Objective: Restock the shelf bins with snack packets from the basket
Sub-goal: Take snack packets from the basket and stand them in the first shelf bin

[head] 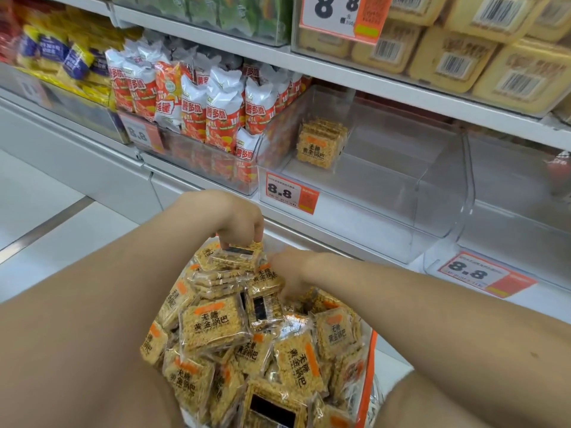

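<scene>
White metal shelving (340,72) rises in tiers beyond the left hand (238,222) and right hand (289,271), slanting up to the right. Left of the left hand lies a pale, glossy floor (31,205) crossed by a metal strip (46,225). An orange-and-white price tag (292,193) hangs just above the right hand. The light is bright and even.

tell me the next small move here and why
Likely lift the rice-crust packet that the left hand pinches out of the basket and carry it up to the clear bin. Only a short row of matching packets stands there, with bare floor beside it.
</scene>
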Motion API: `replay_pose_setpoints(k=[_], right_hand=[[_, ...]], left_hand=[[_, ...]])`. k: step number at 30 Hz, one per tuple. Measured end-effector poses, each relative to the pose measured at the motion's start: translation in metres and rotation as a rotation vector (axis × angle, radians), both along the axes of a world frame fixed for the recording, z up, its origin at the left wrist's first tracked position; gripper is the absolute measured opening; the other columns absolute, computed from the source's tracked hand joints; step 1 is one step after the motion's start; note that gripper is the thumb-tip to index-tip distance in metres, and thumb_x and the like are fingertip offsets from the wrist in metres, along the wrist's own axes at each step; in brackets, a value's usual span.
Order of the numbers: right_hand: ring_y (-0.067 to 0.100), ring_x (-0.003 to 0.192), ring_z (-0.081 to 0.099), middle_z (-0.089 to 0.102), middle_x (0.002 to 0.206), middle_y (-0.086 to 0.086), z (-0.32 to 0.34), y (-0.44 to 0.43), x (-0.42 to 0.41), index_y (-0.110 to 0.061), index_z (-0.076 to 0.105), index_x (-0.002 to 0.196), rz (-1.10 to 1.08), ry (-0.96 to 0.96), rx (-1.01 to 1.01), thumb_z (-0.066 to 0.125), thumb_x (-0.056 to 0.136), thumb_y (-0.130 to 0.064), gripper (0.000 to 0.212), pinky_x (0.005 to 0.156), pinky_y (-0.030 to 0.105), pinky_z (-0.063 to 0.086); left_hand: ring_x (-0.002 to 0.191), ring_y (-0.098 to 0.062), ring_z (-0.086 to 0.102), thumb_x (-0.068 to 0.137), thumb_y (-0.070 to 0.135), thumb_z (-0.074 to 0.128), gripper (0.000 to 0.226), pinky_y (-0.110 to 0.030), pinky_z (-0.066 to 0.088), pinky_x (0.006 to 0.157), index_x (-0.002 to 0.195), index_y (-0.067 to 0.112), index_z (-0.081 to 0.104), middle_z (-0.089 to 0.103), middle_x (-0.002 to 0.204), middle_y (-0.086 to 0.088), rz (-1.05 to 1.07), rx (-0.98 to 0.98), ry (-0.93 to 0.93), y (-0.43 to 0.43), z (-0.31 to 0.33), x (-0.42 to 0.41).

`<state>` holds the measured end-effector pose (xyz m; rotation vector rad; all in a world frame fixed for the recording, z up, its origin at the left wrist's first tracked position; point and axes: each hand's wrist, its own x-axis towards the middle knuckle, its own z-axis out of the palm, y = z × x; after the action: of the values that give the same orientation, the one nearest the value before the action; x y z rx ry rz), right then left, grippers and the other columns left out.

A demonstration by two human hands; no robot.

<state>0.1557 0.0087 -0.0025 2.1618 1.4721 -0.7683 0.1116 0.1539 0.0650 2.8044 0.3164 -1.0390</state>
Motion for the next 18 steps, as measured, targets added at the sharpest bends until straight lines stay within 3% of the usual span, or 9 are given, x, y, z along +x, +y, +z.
replay_pose_setpoints(k=[3,6,8,9,10,12,15,18], right_hand=[[0.026,0.126,0.059,0.048,0.152,0.006,0.003,0.003,-0.003,-0.015,0.048,0.148,0.065,-0.090,0.010,0.081,0.087,-0.044,0.076,0.099,0.040,0.055],[0.028,0.128,0.057,0.045,0.155,0.008,0.018,0.011,0.000,-0.019,0.048,0.151,0.088,-0.091,-0.100,0.082,0.085,-0.049,0.080,0.097,0.040,0.053],[0.025,0.108,0.060,0.058,0.138,0.005,0.029,0.017,0.004,-0.021,0.059,0.132,0.064,-0.101,-0.150,0.085,0.079,-0.055,0.068,0.087,0.038,0.055],[0.023,0.097,0.060,0.063,0.119,0.001,0.035,0.018,0.006,-0.022,0.059,0.110,0.066,-0.119,-0.126,0.087,0.075,-0.057,0.057,0.078,0.037,0.056],[0.020,0.087,0.060,0.061,0.100,-0.003,0.042,0.018,0.010,-0.021,0.051,0.091,0.066,-0.134,-0.077,0.089,0.072,-0.057,0.056,0.069,0.035,0.054],[0.017,0.071,0.058,0.057,0.081,-0.004,0.059,0.016,0.015,-0.021,0.045,0.075,0.049,-0.124,0.045,0.091,0.066,-0.057,0.059,0.056,0.031,0.049],[0.019,0.069,0.063,0.064,0.077,-0.003,0.082,0.010,0.019,-0.020,0.061,0.084,0.028,-0.117,0.288,0.085,0.055,-0.070,0.062,0.053,0.035,0.055],[0.019,0.073,0.059,0.063,0.081,-0.005,0.096,-0.001,0.023,-0.019,0.061,0.094,0.028,-0.194,0.521,0.074,0.053,-0.086,0.080,0.060,0.041,0.055]], left_hand=[[0.091,-0.017,0.071,0.105,0.009,0.045,0.042,-0.033,0.053,0.078,0.141,0.027,0.057,0.054,0.100,0.008,0.015,-0.010,-0.031,0.002,0.000,0.002],[0.093,-0.017,0.072,0.104,0.010,0.045,0.043,-0.032,0.054,0.081,0.141,0.028,0.058,0.057,0.105,0.006,0.028,-0.021,-0.032,0.001,0.001,0.003],[0.093,-0.017,0.072,0.105,0.012,0.046,0.042,-0.034,0.057,0.086,0.140,0.029,0.059,0.056,0.093,0.012,0.031,-0.020,-0.024,-0.001,0.003,0.003],[0.093,-0.017,0.072,0.105,0.013,0.046,0.041,-0.037,0.058,0.089,0.140,0.029,0.059,0.056,0.091,0.012,0.035,-0.020,-0.021,-0.001,0.004,0.003],[0.093,-0.018,0.073,0.105,0.014,0.046,0.041,-0.039,0.059,0.091,0.141,0.029,0.059,0.056,0.091,0.012,0.043,-0.023,-0.018,-0.001,0.005,0.003],[0.093,-0.021,0.076,0.104,0.014,0.043,0.043,-0.043,0.062,0.090,0.142,0.028,0.057,0.060,0.102,0.006,0.080,-0.047,-0.016,-0.001,0.007,0.002],[0.090,-0.027,0.077,0.105,0.019,0.039,0.039,-0.048,0.064,0.085,0.140,0.022,0.056,0.063,0.121,-0.004,0.168,-0.077,-0.070,0.002,0.013,-0.001],[0.084,-0.035,0.077,0.107,0.024,0.038,0.033,-0.050,0.066,0.072,0.125,0.008,0.061,0.070,0.109,-0.016,0.391,-0.227,-0.240,0.006,0.018,-0.002]])
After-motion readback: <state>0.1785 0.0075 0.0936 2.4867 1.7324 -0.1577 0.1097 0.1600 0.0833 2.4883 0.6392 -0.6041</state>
